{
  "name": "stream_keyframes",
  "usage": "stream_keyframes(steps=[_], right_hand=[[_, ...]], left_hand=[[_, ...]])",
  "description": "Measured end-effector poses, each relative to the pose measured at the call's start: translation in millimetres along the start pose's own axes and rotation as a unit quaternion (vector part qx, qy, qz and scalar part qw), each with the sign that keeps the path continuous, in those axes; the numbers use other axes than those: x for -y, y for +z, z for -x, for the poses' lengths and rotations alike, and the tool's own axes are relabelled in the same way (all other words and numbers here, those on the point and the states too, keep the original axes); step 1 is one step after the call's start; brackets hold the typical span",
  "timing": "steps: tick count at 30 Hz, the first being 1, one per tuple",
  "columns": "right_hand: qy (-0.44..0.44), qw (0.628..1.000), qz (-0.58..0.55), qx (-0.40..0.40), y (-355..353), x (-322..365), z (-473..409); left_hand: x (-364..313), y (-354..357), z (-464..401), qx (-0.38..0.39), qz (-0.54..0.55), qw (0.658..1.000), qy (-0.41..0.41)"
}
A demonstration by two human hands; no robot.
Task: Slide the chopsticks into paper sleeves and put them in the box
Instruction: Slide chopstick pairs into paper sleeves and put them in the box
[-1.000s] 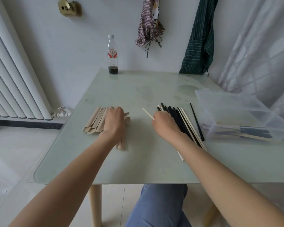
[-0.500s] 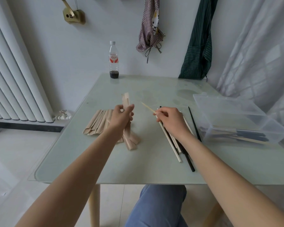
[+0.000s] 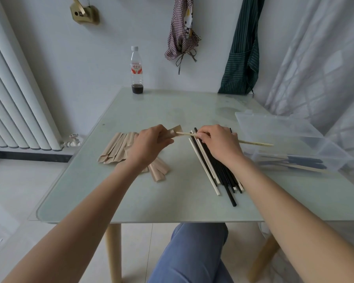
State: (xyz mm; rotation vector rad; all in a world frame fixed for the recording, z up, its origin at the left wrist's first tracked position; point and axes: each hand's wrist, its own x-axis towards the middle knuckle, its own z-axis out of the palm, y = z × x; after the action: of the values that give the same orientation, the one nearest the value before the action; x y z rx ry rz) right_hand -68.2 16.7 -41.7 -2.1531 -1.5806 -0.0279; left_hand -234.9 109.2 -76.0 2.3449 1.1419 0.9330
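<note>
A pale glass-topped desk stands against a white wall hung with aprons, a radiator to one side and a drinks bottle at the far edge. At right sits the clear plastic box, a few sleeved chopsticks already lying inside. Loose chopsticks, black and pale, lie in a heap near the desk's middle, with a fan of brown paper sleeves to their left. Above them, the left hand curls round one paper sleeve, its mouth gaping toward the right, while the right hand pinches a pale chopstick near its front, the tip just at the sleeve's opening. The stick looks light, stiff and smooth, best held close to the leading end for aim; the sleeve appears thin and easily crushed, so a loose hold beside its mouth would probably keep it open.
</note>
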Motion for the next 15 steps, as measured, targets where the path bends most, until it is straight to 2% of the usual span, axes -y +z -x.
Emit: stream_keyframes(steps=[15], right_hand=[[-0.048, 0.996, -0.053, 0.045, -10, 6, 2]], left_hand=[[-19, -13, 0, 0.065, 0.036, 0.997, 0.027]])
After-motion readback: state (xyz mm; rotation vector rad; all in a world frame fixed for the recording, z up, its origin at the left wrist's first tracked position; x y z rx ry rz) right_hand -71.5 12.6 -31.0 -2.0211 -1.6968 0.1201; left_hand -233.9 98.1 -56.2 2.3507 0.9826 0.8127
